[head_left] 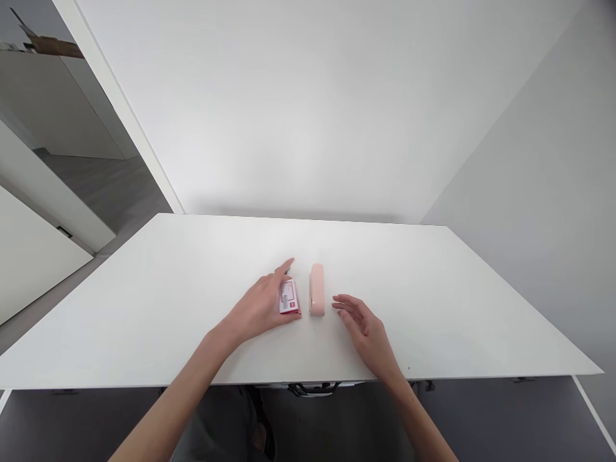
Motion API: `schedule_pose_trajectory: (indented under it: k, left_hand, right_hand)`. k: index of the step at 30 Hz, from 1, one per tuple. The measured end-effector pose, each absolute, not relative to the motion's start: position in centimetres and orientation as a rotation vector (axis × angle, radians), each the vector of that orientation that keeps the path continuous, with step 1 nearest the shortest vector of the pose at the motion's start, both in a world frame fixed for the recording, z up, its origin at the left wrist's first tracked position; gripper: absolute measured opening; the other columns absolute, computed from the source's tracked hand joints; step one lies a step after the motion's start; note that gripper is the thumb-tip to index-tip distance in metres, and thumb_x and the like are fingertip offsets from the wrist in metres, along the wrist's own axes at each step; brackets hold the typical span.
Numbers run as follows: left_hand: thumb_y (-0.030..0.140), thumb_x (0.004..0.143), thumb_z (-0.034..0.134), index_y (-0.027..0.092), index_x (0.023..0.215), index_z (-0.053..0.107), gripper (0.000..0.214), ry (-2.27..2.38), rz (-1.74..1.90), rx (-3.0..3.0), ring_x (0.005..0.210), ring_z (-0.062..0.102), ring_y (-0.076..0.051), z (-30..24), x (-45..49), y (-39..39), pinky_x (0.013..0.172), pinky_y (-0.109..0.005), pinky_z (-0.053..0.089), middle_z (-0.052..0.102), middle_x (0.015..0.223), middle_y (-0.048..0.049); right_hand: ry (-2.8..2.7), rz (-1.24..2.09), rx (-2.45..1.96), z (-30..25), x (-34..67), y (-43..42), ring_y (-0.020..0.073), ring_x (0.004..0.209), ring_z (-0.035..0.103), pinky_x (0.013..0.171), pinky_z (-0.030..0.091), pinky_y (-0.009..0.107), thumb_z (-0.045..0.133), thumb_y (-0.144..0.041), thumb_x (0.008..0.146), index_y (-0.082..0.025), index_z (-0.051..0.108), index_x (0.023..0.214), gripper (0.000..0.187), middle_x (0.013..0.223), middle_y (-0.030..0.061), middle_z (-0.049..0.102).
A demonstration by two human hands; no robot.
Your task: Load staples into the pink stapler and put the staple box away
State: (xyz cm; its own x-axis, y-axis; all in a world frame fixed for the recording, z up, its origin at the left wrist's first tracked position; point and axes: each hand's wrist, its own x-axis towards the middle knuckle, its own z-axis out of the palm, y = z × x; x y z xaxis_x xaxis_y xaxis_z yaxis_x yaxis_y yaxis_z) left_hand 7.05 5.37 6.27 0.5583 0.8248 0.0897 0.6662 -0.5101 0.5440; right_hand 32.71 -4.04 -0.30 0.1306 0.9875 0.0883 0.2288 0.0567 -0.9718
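A small red and white box (289, 298) lies on the white table (168, 308) near the middle. My left hand (262, 307) rests over its left side, fingers curved around it and touching it. Just right of the box lies a pale pink stapler (316, 290), lengthwise away from me. My right hand (362, 324) hovers just right of the stapler with fingers stretched out and slightly spread, holding nothing and not touching it.
White walls meet in a corner behind the table. The table's front edge (433, 377) runs just under my forearms, with a dark handle below it. A doorway and grey floor show at the left.
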Motion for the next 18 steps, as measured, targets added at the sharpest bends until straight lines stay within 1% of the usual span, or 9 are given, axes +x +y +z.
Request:
schedule_pose_trajectory:
  k: [2, 5, 11, 14, 18]
  left_hand:
    - [0.055, 0.085, 0.075, 0.033, 0.166, 0.014, 0.103, 1.308, 0.626, 2.237, 0.123, 0.064, -0.031, 6.4, 4.9, 5.8, 0.1, -0.042, 0.053, 0.063, 0.141, -0.0094]
    - [0.06, 0.083, 0.075, 0.03, 0.165, 0.014, 0.107, 1.528, 0.821, 2.112, 0.121, 0.065, -0.031, 6.3, 1.4, 7.3, 0.102, -0.044, 0.053, 0.065, 0.138, -0.01]
    - [0.068, 0.073, 0.08, 0.028, 0.163, 0.023, 0.114, 1.83, 0.829, 1.928, 0.124, 0.063, -0.034, 5.5, -3.2, 10.6, 0.101, -0.047, 0.053, 0.064, 0.14, -0.0127]
    - [0.072, 0.069, 0.081, 0.027, 0.161, 0.028, 0.115, 1.879, 0.886, 1.847, 0.125, 0.062, -0.034, 4.9, -4.3, 10.8, 0.1, -0.046, 0.054, 0.065, 0.139, -0.0125]
    - [0.076, 0.072, 0.076, 0.026, 0.158, 0.034, 0.108, 1.986, 0.888, 1.839, 0.118, 0.066, -0.032, 4.5, -5.2, 9.9, 0.097, -0.044, 0.054, 0.066, 0.137, -0.0115]
  right_hand:
    - [-1.302, 0.936, -1.391, -0.3, 32.7, -4.1, 0.0273, 0.131, 0.066, 0.114, 0.051, 0.049, 0.055, -0.047, 0.104, -0.03, 0.064, 0.131, 0.033, 0.138, 0.0082, 0.07]
    - [-1.303, 0.937, -1.402, -0.4, 32.7, -4.1, 0.0273, 0.129, 0.067, 0.112, 0.053, 0.049, 0.055, -0.047, 0.104, -0.03, 0.065, 0.13, 0.033, 0.137, 0.008, 0.071]
    - [-1.311, 0.937, -1.409, -0.4, 32.8, -4.2, 0.0276, 0.127, 0.068, 0.111, 0.053, 0.049, 0.055, -0.048, 0.104, -0.029, 0.065, 0.129, 0.034, 0.135, 0.0093, 0.072]
    - [-1.313, 0.931, -1.416, -0.1, 32.7, -4.3, 0.0279, 0.125, 0.069, 0.106, 0.056, 0.047, 0.054, -0.049, 0.104, -0.028, 0.066, 0.127, 0.034, 0.135, 0.0101, 0.071]
    - [-1.311, 0.931, -1.418, 0.1, 32.5, -4.3, 0.0287, 0.122, 0.07, 0.098, 0.06, 0.044, 0.054, -0.051, 0.103, -0.027, 0.066, 0.125, 0.034, 0.134, 0.0116, 0.072]
